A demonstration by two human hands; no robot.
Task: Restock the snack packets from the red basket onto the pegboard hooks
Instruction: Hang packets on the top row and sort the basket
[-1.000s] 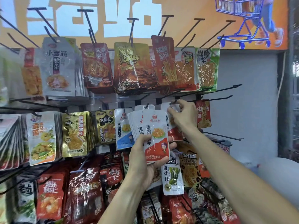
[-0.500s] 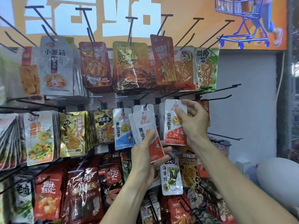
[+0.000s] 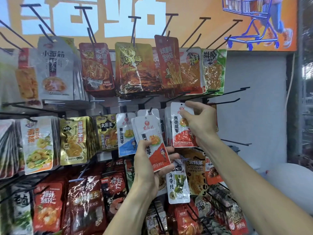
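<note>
Presently the left hand [image 3: 149, 165] is gripping a fanned stack of white-and-red snack packets [image 3: 153, 141], thumb across the front, fingers [image 3: 172, 156] curling behind, low before the middle row of the pegboard. The right hand [image 3: 200, 122] is pinching a single white-and-red packet [image 3: 179, 128] by its upper edge, punched hole uppermost, holding it upright just in front of matching packets hanging on a black hook [image 3: 176, 97]. A white-and-blue packet [image 3: 125, 133] is hanging just left of the stack. A green seaweed-knot packet [image 3: 177, 185] is hanging below the hands. The red basket is lying outside the view.
</note>
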